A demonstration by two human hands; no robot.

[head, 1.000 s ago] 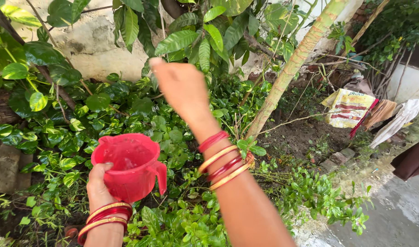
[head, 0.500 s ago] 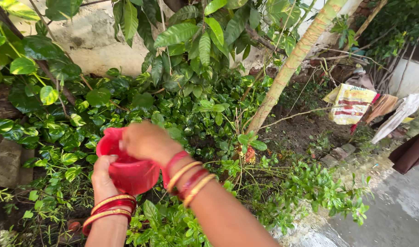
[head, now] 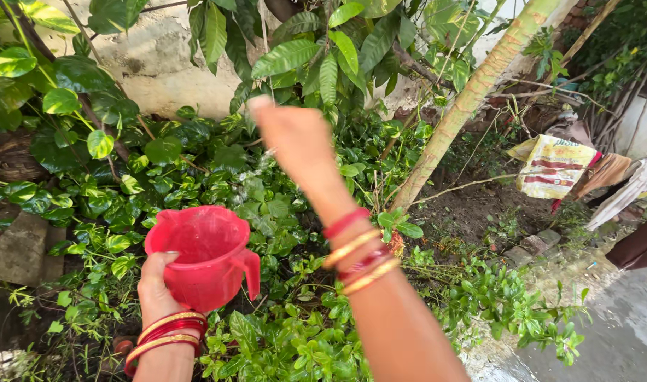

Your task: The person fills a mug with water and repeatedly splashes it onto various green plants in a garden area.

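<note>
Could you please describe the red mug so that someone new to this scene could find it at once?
Start at the pale slanting tree trunk, then look down and left across the green ground plants. There the left hand grips the red mug from below. It is the only red plastic vessel, open-topped, its handle pointing right.

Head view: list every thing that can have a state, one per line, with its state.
Red jug: upright, held from below, no lid.
Left hand: gripping the jug.
Right hand: raised over the plants, holding nothing visible.
Printed sack: draped, crumpled.
Thin trunk: leaning right.
</note>
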